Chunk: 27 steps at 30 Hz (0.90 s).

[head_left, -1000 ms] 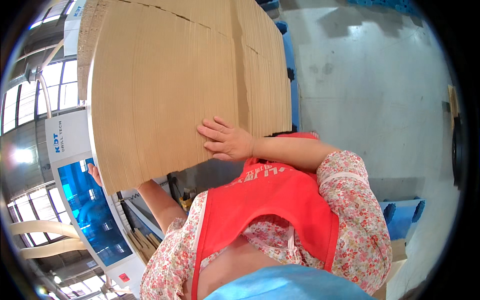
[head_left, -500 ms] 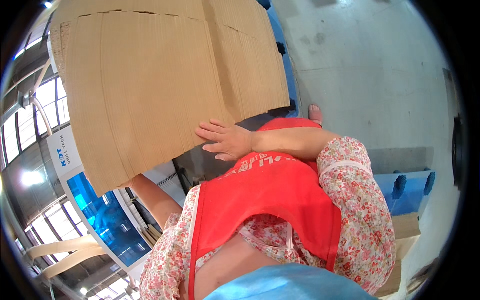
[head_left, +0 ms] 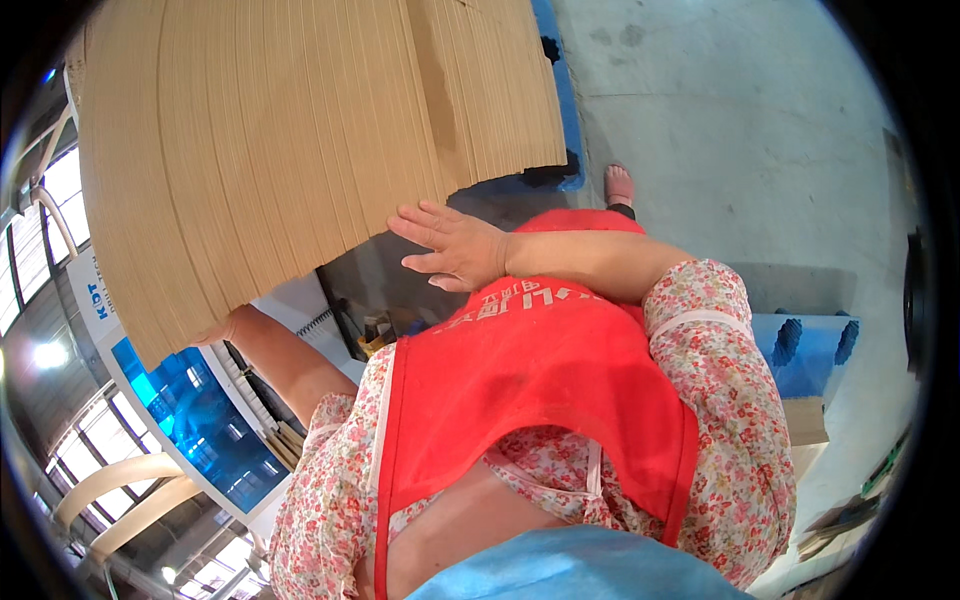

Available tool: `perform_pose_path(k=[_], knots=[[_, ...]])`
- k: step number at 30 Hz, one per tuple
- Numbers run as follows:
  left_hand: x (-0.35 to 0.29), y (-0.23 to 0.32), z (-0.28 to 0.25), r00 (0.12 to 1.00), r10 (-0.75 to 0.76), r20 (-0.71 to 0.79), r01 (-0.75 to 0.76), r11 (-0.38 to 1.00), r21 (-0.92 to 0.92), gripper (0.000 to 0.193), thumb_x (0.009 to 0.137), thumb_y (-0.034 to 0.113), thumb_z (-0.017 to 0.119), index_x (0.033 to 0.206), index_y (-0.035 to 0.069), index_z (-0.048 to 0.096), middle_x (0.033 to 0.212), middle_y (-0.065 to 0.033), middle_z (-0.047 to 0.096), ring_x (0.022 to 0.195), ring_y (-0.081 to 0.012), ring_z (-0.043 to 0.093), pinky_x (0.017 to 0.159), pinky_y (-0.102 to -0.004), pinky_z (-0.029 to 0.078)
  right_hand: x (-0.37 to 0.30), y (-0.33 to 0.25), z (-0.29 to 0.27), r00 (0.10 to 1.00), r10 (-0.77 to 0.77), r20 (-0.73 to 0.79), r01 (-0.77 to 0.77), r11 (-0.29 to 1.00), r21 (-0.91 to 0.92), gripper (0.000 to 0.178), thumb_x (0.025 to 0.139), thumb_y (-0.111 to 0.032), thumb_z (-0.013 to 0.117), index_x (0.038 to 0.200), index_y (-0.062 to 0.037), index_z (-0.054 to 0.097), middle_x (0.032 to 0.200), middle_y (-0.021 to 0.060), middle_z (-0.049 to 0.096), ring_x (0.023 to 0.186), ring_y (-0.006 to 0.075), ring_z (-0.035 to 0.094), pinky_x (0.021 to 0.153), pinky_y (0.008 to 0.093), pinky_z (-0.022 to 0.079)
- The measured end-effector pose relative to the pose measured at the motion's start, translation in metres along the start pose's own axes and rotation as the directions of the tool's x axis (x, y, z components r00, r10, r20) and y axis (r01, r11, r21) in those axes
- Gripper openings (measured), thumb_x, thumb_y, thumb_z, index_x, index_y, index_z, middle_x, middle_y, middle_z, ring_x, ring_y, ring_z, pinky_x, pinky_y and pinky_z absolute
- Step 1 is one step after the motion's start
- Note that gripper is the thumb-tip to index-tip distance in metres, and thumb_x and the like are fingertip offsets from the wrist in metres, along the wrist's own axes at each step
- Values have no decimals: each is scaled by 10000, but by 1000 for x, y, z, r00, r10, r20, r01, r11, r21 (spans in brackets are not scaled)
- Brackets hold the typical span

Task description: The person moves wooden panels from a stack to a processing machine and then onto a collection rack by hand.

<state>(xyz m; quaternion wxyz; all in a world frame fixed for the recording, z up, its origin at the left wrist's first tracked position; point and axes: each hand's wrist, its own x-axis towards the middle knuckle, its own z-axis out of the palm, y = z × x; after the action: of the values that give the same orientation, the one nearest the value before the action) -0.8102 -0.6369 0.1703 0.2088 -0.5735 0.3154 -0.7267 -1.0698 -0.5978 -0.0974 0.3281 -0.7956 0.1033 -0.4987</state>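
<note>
A large, thick stack of tan boards [head_left: 290, 130], its many layers showing as fine parallel lines, fills the upper left. My right hand [head_left: 455, 245] lies across the front of my body with its fingers spread and holding nothing. Its fingertips touch the near edge of the stack. At the stack's lower left corner my left hand [head_left: 218, 328] meets the edge from below. Its fingers are mostly hidden by the boards, so whether they grip cannot be made out.
Left of me stands a white machine cabinet [head_left: 88, 295] with a blue window [head_left: 205, 430]. A blue pallet [head_left: 572, 120] shows along the stack's right side, and another blue pallet [head_left: 805, 350] stands at right on the grey floor [head_left: 740, 130]. Pale curved pipes [head_left: 115, 485] are at lower left.
The stack sits farther left and higher in view, and so does the machine. My right hand has shifted from lying on the stack to just its near edge. My left hand stays at the corner.
</note>
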Motion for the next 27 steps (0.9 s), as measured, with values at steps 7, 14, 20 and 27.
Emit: perform_pose_path(k=[7,14,20,27], knots=[[26,12,-31,818,-564,-113,6,204,-979,490,862,525,522,1060,79,475,957,-98,514,926,-257,556,702,-397,455,-10,-15,13,998,61,12,-59,991,-122,399,738,-229,665,1098,-119,534,1501,205,197,1389,361,198,1110,485,207],[-28,64,-44,888,-440,138,87,-134,-987,699,965,447,359,1440,-12,132,1473,-244,188,1367,-349,214,1091,-493,205,-30,-15,39,924,190,332,-150,979,-141,290,825,-217,575,1072,-64,576,1362,154,433,1182,296,492,961,437,408],[-191,64,-49,896,320,307,322,7,-947,648,908,295,528,1427,7,267,1480,-264,204,1362,-480,152,1071,-593,142,-70,11,62,695,502,515,-457,861,-222,261,861,-237,520,1016,-44,604,1096,163,608,944,347,603,782,450,495],[-397,17,-57,364,708,605,795,102,-597,267,915,276,506,957,59,655,1022,-161,647,993,-346,587,953,-579,338,-73,8,115,557,591,583,-557,787,-266,334,852,-299,521,1016,-28,628,979,205,643,935,389,598,807,462,485]])
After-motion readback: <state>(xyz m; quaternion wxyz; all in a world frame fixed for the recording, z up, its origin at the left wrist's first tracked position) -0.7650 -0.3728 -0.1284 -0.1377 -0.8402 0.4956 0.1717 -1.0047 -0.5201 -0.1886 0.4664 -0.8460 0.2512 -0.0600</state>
